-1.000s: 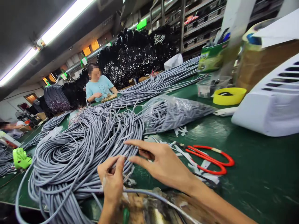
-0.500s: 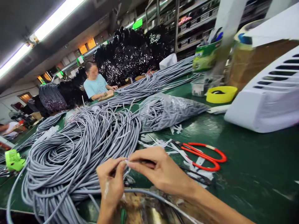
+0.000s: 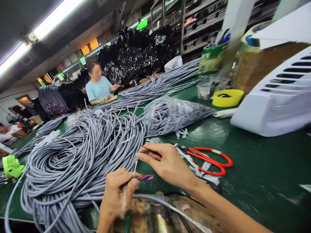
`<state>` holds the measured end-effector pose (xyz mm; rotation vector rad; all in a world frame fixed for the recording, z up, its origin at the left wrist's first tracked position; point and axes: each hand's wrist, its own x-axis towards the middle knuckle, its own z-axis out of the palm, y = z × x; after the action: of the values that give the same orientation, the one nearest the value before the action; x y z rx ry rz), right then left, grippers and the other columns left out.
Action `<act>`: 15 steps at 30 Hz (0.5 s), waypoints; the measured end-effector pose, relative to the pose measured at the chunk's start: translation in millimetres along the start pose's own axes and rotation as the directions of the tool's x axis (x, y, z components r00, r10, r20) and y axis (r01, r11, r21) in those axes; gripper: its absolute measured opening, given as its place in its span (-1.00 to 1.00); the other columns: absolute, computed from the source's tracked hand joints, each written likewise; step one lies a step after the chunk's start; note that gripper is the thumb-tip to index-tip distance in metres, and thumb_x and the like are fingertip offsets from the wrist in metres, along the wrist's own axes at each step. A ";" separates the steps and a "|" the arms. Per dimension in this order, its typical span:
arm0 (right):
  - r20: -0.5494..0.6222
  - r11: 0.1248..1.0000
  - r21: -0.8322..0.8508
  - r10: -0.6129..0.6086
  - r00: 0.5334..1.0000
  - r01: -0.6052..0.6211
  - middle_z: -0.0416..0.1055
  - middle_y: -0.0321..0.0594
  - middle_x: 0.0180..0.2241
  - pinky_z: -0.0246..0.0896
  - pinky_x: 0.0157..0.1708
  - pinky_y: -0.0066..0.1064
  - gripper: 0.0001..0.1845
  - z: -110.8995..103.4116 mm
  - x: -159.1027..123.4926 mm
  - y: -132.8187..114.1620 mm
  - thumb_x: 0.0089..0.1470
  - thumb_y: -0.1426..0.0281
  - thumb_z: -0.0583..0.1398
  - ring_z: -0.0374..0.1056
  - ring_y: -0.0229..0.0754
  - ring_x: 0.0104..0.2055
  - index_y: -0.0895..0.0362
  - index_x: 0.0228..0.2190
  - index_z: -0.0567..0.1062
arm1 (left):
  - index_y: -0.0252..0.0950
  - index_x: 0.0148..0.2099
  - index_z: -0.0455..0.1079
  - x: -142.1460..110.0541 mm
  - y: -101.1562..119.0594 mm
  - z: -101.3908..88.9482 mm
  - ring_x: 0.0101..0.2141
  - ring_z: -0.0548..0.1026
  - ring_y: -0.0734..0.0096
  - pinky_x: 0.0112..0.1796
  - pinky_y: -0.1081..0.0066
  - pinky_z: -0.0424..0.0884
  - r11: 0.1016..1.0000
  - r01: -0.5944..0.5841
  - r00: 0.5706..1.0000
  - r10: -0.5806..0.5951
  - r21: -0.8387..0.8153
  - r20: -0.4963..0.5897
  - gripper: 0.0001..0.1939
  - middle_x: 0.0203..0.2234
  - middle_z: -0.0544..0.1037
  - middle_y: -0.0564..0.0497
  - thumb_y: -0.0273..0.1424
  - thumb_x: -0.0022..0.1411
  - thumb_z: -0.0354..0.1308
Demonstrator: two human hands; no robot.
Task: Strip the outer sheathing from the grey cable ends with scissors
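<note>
My left hand [image 3: 119, 194] is closed round the end of a grey cable, and several red and blue inner wires [image 3: 145, 177] stick out from its fingers to the right. A thin pale strand [image 3: 135, 166] rises from that end toward my right hand [image 3: 167, 163], whose thumb and forefinger pinch a thin dark thread. The grey cable [image 3: 155, 202] runs from my left hand along the table's near edge. Both hands hover just right of a big heap of grey cables [image 3: 80, 155].
Red-handled scissors [image 3: 209, 160] lie on the green table [image 3: 255, 168] beside white scraps. A clear bag of grey cable pieces [image 3: 175, 115], a yellow bowl [image 3: 227, 97] and a white vented housing [image 3: 274, 100] stand behind. A person in a blue shirt [image 3: 98, 89] sits across. A green tool [image 3: 11, 166] lies at the left.
My hands have drawn apart: the left dropped lower with the cable end, the right lifted away. The coloured inner wires now show, and a pale strand stretches between the hands.
</note>
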<state>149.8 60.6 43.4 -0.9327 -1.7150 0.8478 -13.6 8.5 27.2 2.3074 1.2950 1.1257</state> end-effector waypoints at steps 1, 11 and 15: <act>0.004 0.999 -0.028 0.037 0.999 -0.037 0.10 -0.37 -0.72 -0.15 -0.66 -0.50 -0.72 1.0 1.6 3.1 -0.07 0.29 0.05 -0.10 -0.38 -0.66 0.20 -0.66 0.36 | -0.31 -0.28 0.54 -1.0 -0.7 -1.1 -0.61 0.32 0.47 -0.57 0.49 0.18 1.000 0.020 1.000 -0.020 -0.018 -0.022 -0.75 -0.64 0.45 -0.01 -0.38 0.19 0.03; 0.200 0.998 0.030 -0.065 0.978 0.060 0.12 -0.36 -0.70 -0.14 -0.67 -0.52 -0.71 -7.0 -3.2 -6.1 -0.06 0.29 0.06 -0.06 -0.38 -0.64 0.18 -0.67 0.35 | -0.37 -0.30 0.53 1.8 -16.6 0.4 -0.57 0.42 0.42 -0.51 0.47 0.33 0.898 0.347 0.877 -0.413 -0.271 -0.247 -0.78 -0.57 0.54 -0.04 -0.36 0.09 0.13; -0.052 0.995 0.021 -0.095 0.994 0.096 0.19 -0.33 -0.69 -0.08 -0.64 -0.50 -0.73 -0.1 -3.9 -1.5 -0.05 0.29 0.08 0.00 -0.36 -0.64 0.19 -0.63 0.39 | -0.29 -0.16 0.51 -4.7 -13.4 -2.6 -0.47 0.42 0.39 -0.43 0.47 0.32 0.988 0.154 0.987 -0.155 -0.020 -0.035 -0.74 -0.50 0.50 -0.04 -0.47 0.16 0.04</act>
<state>150.5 56.5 43.1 -0.8431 -1.6882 0.7733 -25.1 11.9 19.1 2.1410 1.4440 1.1276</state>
